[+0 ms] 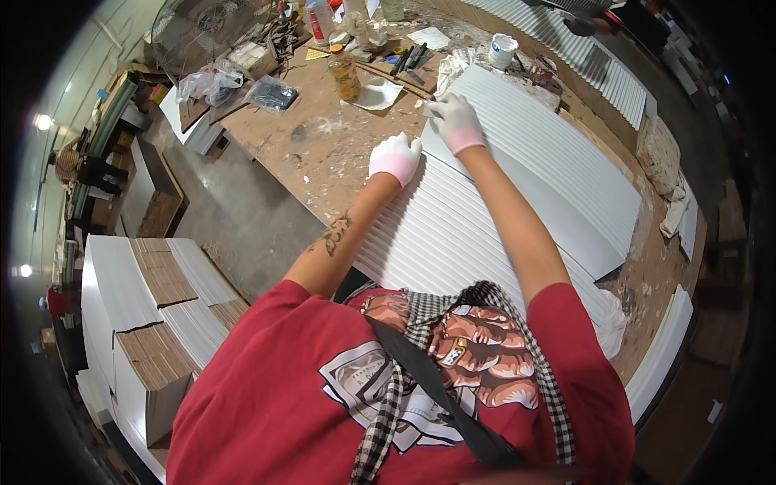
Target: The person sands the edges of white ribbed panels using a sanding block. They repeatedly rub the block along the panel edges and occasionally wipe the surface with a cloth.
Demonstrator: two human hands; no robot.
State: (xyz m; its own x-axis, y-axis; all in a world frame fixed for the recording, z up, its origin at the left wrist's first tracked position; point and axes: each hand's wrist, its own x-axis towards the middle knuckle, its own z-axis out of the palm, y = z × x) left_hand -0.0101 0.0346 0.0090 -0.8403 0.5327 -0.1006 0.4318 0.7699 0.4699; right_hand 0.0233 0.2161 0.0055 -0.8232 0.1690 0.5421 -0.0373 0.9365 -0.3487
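Observation:
A white ribbed panel (453,222) lies slanting across the workbench in front of me. A second white panel, ribbed with a smooth flat strip (558,190), lies to its right and partly over it. My left hand (396,158), in a white glove with a pink cuff, is closed at the far left edge of the first panel; its fingertips are hidden. My right hand (455,124), gloved alike, is closed at the far corner of the second panel. Its fingers pinch something small and pale that I cannot make out.
The brown workbench (267,137) holds a jar of amber liquid (344,74), black markers (416,56), a white tub (502,51), rags and plastic bags. Stacked white panels (121,283) stand at lower left. More ribbed panels (594,69) lie beyond, near another person's gloved hand (579,27).

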